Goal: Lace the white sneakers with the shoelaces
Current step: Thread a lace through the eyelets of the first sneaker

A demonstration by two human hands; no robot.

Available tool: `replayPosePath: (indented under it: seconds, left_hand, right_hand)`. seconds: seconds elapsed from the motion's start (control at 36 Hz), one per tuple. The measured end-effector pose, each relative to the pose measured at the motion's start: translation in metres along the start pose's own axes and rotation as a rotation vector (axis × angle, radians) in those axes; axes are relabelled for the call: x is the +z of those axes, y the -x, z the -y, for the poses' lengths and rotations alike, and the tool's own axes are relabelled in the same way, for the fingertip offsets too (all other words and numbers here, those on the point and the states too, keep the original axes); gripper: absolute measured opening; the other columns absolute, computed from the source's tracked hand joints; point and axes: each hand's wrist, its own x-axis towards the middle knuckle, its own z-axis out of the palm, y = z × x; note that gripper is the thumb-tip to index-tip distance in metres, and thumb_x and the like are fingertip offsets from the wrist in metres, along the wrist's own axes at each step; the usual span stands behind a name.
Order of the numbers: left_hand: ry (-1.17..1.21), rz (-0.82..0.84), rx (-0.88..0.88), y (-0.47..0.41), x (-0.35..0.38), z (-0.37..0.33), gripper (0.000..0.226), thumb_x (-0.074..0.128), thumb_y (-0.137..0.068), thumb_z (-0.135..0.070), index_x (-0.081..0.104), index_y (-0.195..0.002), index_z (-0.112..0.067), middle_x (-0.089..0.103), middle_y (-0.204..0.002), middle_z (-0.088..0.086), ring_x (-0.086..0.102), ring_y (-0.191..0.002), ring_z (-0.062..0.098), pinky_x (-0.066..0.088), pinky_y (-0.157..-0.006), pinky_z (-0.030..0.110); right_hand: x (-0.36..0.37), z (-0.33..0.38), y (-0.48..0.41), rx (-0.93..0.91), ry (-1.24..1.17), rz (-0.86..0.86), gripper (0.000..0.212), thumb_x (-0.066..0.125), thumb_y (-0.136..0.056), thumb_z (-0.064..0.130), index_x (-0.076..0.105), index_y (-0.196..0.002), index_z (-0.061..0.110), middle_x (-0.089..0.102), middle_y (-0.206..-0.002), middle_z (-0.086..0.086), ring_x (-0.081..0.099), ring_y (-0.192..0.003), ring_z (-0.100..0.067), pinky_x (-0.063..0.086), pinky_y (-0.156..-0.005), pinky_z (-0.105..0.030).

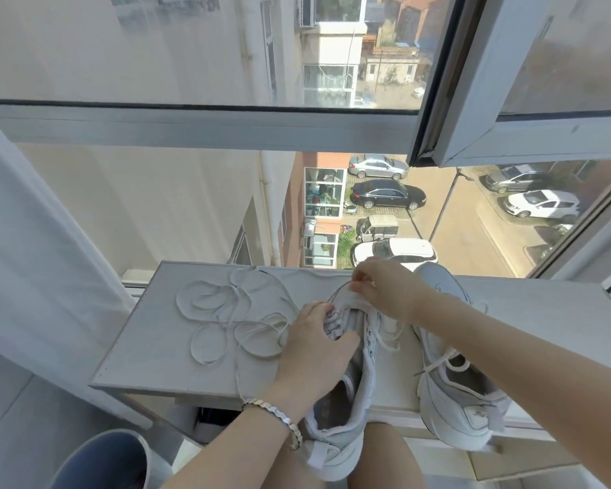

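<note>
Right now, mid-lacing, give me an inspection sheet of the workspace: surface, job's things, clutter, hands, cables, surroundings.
Surface: white ledge under the window, bearing both sneakers.
Job's things: held sneaker, toe pointing away; second sneaker to its right, lace showing in it; shoelace looped loose on the left, one strand running toward the right hand.
Clutter: bucket on the floor, lower left.
Grippers: left hand grips the held sneaker's upper; right hand pinches the shoelace near the toe with its fingers.
Cables: nothing seen.
Surroundings: curtain left; open window sash upper right; parked cars far below.
</note>
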Motion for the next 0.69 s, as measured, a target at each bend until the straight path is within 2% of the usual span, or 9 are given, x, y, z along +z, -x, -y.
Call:
replayPosePath:
  seconds: [0.14, 0.22, 0.28, 0.33, 0.39, 0.44, 0.5, 0.61, 0.69]
  left_hand:
    - [-0.026, -0.001, 0.007, 0.0, 0.001, 0.001, 0.051, 0.055, -0.086, -0.027, 0.042, -0.135, -0.021, 0.034, -0.116, -0.019, 0.037, -0.113, 0.002, 0.029, -0.098, 0.019]
    - [-0.033, -0.009, 0.002, 0.0, 0.001, 0.001, 0.05, 0.055, -0.086, -0.027, 0.042, -0.134, -0.022, 0.033, -0.115, -0.019, 0.038, -0.116, 0.004, 0.028, -0.096, 0.018]
    - [-0.026, -0.009, -0.006, 0.0, 0.002, 0.001, 0.049, 0.055, -0.086, -0.027, 0.042, -0.134, -0.023, 0.034, -0.116, -0.019, 0.038, -0.121, 0.007, 0.029, -0.098, 0.02]
    - [-0.019, -0.012, -0.009, 0.0, 0.001, 0.001, 0.049, 0.055, -0.086, -0.026, 0.042, -0.133, -0.022, 0.034, -0.116, -0.018, 0.038, -0.121, 0.007, 0.029, -0.098, 0.019]
    - [-0.009, -0.012, -0.014, 0.0, 0.001, 0.0, 0.048, 0.055, -0.086, -0.026, 0.044, -0.132, -0.023, 0.035, -0.116, -0.018, 0.038, -0.12, 0.007, 0.03, -0.099, 0.021]
    - [0.009, -0.006, -0.019, 0.0, 0.001, 0.0, 0.045, 0.056, -0.084, -0.027, 0.048, -0.129, -0.024, 0.039, -0.116, -0.017, 0.042, -0.118, 0.009, 0.035, -0.1, 0.025]
    - [0.022, -0.002, -0.023, 0.0, 0.001, -0.001, 0.042, 0.057, -0.084, -0.03, 0.052, -0.124, -0.025, 0.043, -0.115, -0.015, 0.046, -0.113, 0.011, 0.039, -0.098, 0.03]
    - [0.015, -0.001, -0.022, 0.0, 0.0, -0.001, 0.045, 0.057, -0.084, -0.028, 0.048, -0.128, -0.024, 0.041, -0.117, -0.015, 0.043, -0.116, 0.011, 0.037, -0.1, 0.03]
    - [0.014, 0.002, -0.02, 0.001, 0.0, -0.001, 0.049, 0.056, -0.085, -0.028, 0.044, -0.133, -0.024, 0.036, -0.117, -0.018, 0.04, -0.119, 0.009, 0.034, -0.1, 0.026]
  right_hand:
    - [-0.021, -0.04, -0.002, 0.359, -0.161, -0.276, 0.022, 0.048, -0.096, 0.017, 0.062, -0.101, 0.0, 0.062, -0.094, -0.013, 0.053, -0.08, -0.024, 0.037, -0.068, -0.027]
    - [-0.017, -0.052, -0.003, 0.466, 0.048, -0.231, 0.023, 0.05, -0.095, 0.018, 0.064, -0.103, 0.001, 0.063, -0.101, -0.014, 0.058, -0.088, -0.029, 0.044, -0.072, -0.032]
    - [-0.011, -0.043, -0.002, 0.372, 0.24, -0.223, 0.022, 0.051, -0.094, 0.017, 0.065, -0.109, 0.008, 0.058, -0.117, -0.009, 0.056, -0.104, -0.029, 0.045, -0.086, -0.036]
    - [-0.009, -0.028, -0.001, 0.144, 0.281, -0.216, 0.03, 0.05, -0.096, 0.022, 0.059, -0.123, 0.016, 0.048, -0.135, -0.001, 0.043, -0.123, -0.024, 0.033, -0.102, -0.036]
    - [-0.01, -0.009, 0.002, -0.096, 0.272, -0.086, 0.036, 0.048, -0.096, 0.032, 0.052, -0.131, 0.025, 0.041, -0.142, 0.004, 0.03, -0.133, -0.019, 0.022, -0.109, -0.035]
    - [-0.006, 0.006, 0.002, -0.192, 0.298, 0.111, 0.036, 0.05, -0.094, 0.039, 0.054, -0.129, 0.029, 0.041, -0.139, 0.004, 0.029, -0.132, -0.017, 0.018, -0.109, -0.036]
    - [-0.001, 0.013, 0.0, -0.188, 0.362, 0.217, 0.031, 0.051, -0.092, 0.039, 0.058, -0.121, 0.027, 0.044, -0.133, 0.003, 0.036, -0.126, -0.018, 0.024, -0.105, -0.036]
    - [0.002, 0.011, -0.003, -0.203, 0.335, 0.173, 0.025, 0.052, -0.092, 0.037, 0.064, -0.105, 0.02, 0.051, -0.118, 0.003, 0.05, -0.107, -0.016, 0.033, -0.09, -0.028]
    - [0.004, 0.007, -0.001, -0.156, 0.232, 0.148, 0.024, 0.051, -0.094, 0.032, 0.065, -0.103, 0.014, 0.054, -0.113, 0.001, 0.054, -0.101, -0.018, 0.041, -0.085, -0.03]
